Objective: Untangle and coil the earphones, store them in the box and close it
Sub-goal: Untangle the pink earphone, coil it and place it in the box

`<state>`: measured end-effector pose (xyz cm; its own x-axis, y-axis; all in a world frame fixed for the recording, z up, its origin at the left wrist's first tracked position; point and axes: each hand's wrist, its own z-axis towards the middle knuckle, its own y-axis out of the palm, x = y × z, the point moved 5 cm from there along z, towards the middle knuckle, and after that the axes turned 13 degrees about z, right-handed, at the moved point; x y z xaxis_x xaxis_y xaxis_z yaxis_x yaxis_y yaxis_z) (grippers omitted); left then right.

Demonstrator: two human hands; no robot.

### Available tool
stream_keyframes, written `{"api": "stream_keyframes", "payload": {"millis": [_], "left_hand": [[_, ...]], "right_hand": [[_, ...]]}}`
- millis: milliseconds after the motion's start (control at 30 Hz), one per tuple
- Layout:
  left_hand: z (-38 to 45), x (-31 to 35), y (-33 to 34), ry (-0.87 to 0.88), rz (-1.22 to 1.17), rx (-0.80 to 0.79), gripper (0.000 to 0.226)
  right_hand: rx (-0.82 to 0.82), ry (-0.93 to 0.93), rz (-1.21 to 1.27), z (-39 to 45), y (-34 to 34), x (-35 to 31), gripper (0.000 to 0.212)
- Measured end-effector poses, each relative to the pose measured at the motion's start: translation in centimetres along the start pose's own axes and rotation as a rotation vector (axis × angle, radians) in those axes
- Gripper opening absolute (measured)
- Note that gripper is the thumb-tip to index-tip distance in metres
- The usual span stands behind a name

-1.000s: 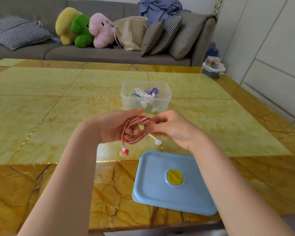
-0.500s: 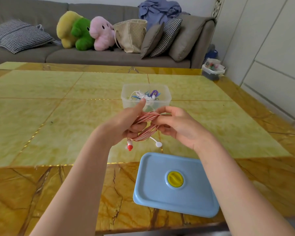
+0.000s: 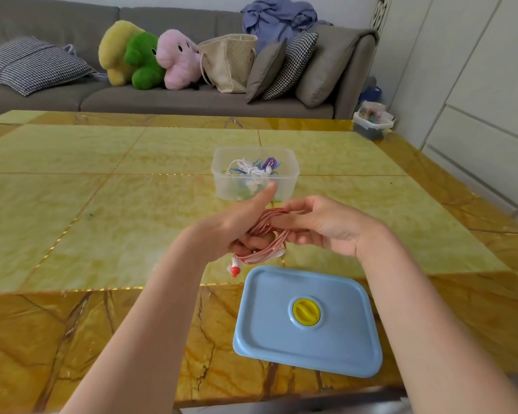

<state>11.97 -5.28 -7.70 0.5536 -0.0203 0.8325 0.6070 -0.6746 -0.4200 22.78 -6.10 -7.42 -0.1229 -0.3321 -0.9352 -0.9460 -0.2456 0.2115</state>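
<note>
A coiled bundle of red-and-white striped earphones (image 3: 265,234) is held above the yellow marble-patterned table (image 3: 102,204), between both hands. The left hand (image 3: 231,228) is curled around the lower loops, its thumb raised straight; the right hand (image 3: 320,225) pinches the upper part of the coil with thumb and fingers. A red-and-white earbud (image 3: 234,268) hangs below the left hand. The clear rectangular plastic box (image 3: 255,173) is set just beyond the hands, lid off, with other coiled earphones of white, blue and purple inside. The light-blue rectangular lid with a yellow round knob (image 3: 308,321) lies flat on the table, near the front edge, below the right wrist.
</note>
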Motion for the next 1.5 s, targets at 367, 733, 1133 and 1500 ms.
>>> {"api": "stream_keyframes", "payload": {"millis": [367,733,1133,1500], "left_hand": [[1.3,-0.8,-0.7,-0.081,-0.054,0.263,0.064],[-0.1,-0.3,-1.6,0.158,-0.266,0.206,0.030],[-0.6,-0.3,-2.0,0.225,-0.044,0.304,0.030],[-1.0,-0.7,-1.0,0.170,-0.029,0.159,0.028]], "right_hand": [[0.118,-0.197,0.079,1.0,0.6,-0.9,0.012],[0.293,-0.321,0.097,1.3,-0.4,-2.2,0.015],[0.276,-0.280,0.067,1.6,0.7,-1.9,0.017],[0.276,-0.239,0.133,1.6,0.9,-1.6,0.018]]}}
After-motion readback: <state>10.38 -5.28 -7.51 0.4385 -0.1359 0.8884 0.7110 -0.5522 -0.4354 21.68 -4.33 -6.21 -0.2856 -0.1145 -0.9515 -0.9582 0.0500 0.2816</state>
